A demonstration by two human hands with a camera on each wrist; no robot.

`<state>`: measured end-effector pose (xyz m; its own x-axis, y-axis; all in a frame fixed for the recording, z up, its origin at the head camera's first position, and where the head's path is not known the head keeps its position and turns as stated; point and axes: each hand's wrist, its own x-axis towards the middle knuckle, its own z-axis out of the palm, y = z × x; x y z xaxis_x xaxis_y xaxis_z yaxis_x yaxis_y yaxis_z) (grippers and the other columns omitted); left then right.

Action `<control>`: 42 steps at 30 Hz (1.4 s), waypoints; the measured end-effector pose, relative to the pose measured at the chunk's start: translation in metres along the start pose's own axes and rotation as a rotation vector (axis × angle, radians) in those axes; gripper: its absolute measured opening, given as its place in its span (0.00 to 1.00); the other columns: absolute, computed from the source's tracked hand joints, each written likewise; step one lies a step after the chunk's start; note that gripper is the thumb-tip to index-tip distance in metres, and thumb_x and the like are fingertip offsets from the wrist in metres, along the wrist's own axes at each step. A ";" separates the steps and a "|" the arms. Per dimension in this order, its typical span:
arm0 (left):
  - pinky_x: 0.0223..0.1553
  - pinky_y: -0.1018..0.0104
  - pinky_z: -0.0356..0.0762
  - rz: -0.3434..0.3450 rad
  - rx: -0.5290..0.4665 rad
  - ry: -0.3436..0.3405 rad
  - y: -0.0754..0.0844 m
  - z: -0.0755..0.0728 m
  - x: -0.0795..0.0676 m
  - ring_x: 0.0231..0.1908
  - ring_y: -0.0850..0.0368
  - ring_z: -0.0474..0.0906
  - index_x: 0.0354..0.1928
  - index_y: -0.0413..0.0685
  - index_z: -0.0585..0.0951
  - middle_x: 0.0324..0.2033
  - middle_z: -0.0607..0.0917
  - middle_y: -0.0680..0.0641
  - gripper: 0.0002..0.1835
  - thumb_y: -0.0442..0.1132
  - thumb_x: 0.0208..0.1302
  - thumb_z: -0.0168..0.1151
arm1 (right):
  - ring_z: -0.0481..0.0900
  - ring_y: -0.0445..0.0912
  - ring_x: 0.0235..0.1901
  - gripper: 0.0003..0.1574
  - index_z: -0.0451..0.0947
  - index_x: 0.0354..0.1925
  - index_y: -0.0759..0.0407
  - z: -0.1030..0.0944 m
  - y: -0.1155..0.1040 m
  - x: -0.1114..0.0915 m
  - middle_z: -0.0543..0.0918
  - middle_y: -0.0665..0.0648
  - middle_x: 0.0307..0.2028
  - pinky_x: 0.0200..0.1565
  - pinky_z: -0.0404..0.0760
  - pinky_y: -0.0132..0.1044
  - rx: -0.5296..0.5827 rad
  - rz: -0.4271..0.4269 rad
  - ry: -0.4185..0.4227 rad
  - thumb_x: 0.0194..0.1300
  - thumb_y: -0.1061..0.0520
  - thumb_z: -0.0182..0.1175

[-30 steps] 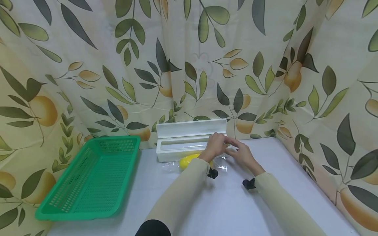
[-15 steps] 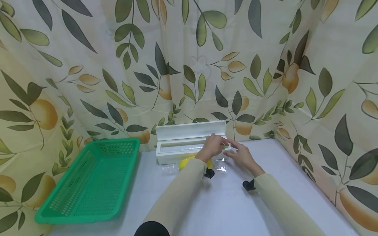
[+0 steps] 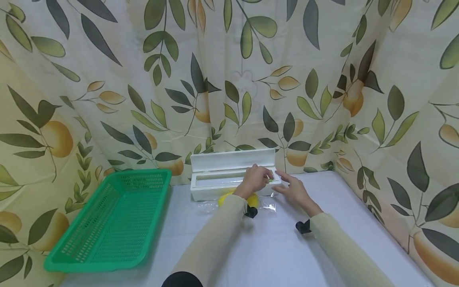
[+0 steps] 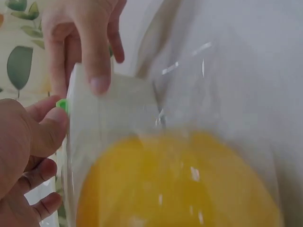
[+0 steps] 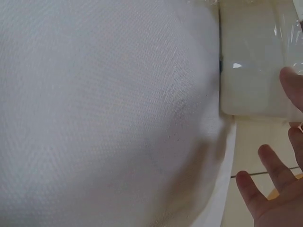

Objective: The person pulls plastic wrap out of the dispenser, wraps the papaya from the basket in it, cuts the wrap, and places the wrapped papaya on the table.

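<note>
A white cling film dispenser box (image 3: 202,193) stands at the back of the table, its long lid (image 3: 233,160) raised. My left hand (image 3: 254,180) is at the box's front top edge, right of its middle. Thumb and index finger pinch a small green slide cutter (image 4: 62,105) there. My right hand (image 3: 297,192) grips the box's right end, thumb on the front face and other fingers behind or off the end. Clear film (image 3: 267,202) hangs from the box over a yellow rounded thing (image 4: 180,179) in front of it. Its exact kind is hidden by glare and blur.
A green plastic basket (image 3: 107,223) with perforated sides stands at the left on the white-covered table (image 3: 279,255). A leaf-and-fruit patterned curtain (image 3: 236,131) hangs close behind the box and along both sides.
My left hand has slid leftward along the box edge, away from the right hand. The right hand stays at the box's end. The head view has tilted slightly.
</note>
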<state>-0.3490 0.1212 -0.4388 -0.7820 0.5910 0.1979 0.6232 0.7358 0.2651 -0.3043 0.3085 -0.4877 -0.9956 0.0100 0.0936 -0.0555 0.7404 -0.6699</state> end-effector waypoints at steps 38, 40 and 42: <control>0.53 0.44 0.74 -0.442 0.208 0.081 -0.155 -0.089 -0.138 0.51 0.44 0.80 0.37 0.61 0.91 0.44 0.89 0.51 0.17 0.27 0.61 0.64 | 0.62 0.71 0.71 0.53 0.57 0.80 0.50 -0.002 -0.003 0.006 0.62 0.73 0.74 0.65 0.61 0.73 -0.001 -0.012 -0.062 0.66 0.38 0.68; 0.53 0.44 0.74 -0.451 0.203 0.086 -0.155 -0.089 -0.139 0.50 0.45 0.80 0.37 0.61 0.91 0.44 0.89 0.51 0.17 0.27 0.61 0.64 | 0.62 0.72 0.71 0.53 0.57 0.80 0.50 -0.002 -0.005 0.006 0.62 0.73 0.74 0.65 0.60 0.73 -0.007 -0.012 -0.065 0.66 0.38 0.69; 0.52 0.45 0.74 -0.452 0.199 0.102 -0.154 -0.089 -0.141 0.50 0.45 0.80 0.37 0.60 0.92 0.43 0.89 0.51 0.17 0.27 0.61 0.64 | 0.62 0.72 0.71 0.53 0.57 0.80 0.50 -0.002 -0.006 0.008 0.62 0.72 0.74 0.65 0.60 0.73 -0.015 -0.013 -0.066 0.66 0.38 0.69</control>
<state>-0.3360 -0.1048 -0.4230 -0.9651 0.1710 0.1984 0.2045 0.9653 0.1625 -0.3114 0.3058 -0.4811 -0.9976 -0.0435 0.0536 -0.0681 0.7501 -0.6578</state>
